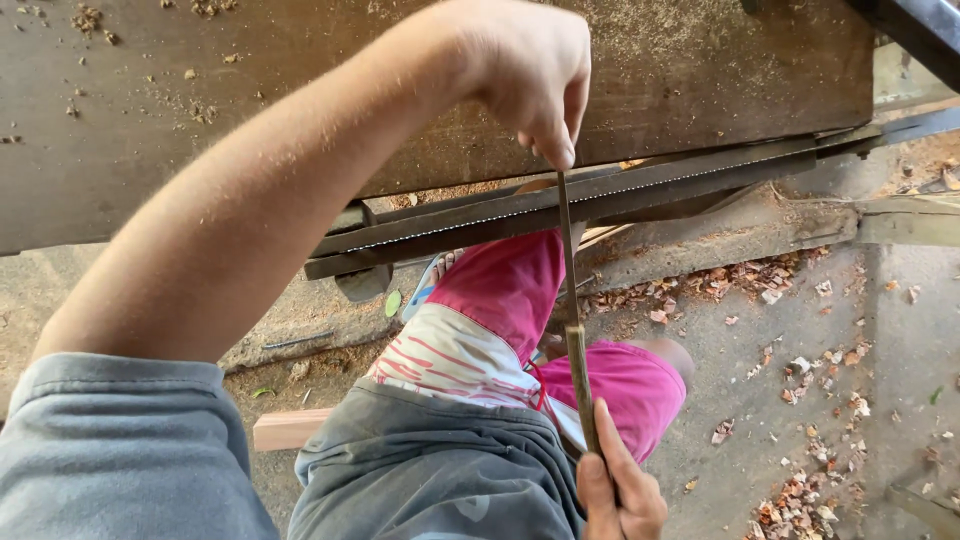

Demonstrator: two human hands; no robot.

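Right, biggest first: wide brown wooden bench top dusted with sawdust (pixel 200 110) fills the frame from 9 to 1 o'clock. Grey concrete floor (pixel 880 330) takes 3 to 5 o'clock, with a scatter of pale wood chips (pixel 800 480) on it. Under the bench's near edge, a long dark toothed saw blade (pixel 600 195) runs diagonally, low at 9 o'clock, rising toward 2 o'clock.

Person's pink and white striped shorts (pixel 500 310) sit centre frame, grey shirt (pixel 120 460) at 7 o'clock. Short pale wooden block (pixel 290 428) lies on the floor at 7 o'clock, left of the shorts.

Thin brown file-like rod (pixel 572 330) stands near vertical at centre, crossing the saw blade at its upper part. It spans between the two hands.

Left hand (pixel 530 75) at 12 o'clock, arm reaching in from 8 o'clock. Fingers curled down, fingertips pinching the rod's top end; rod hangs straight below it toward 6 o'clock.

Right hand (pixel 618 495) at 5 o'clock, bottom edge. Closed around the rod's lower end, index finger laid along it; rod extends up from it toward 12 o'clock.
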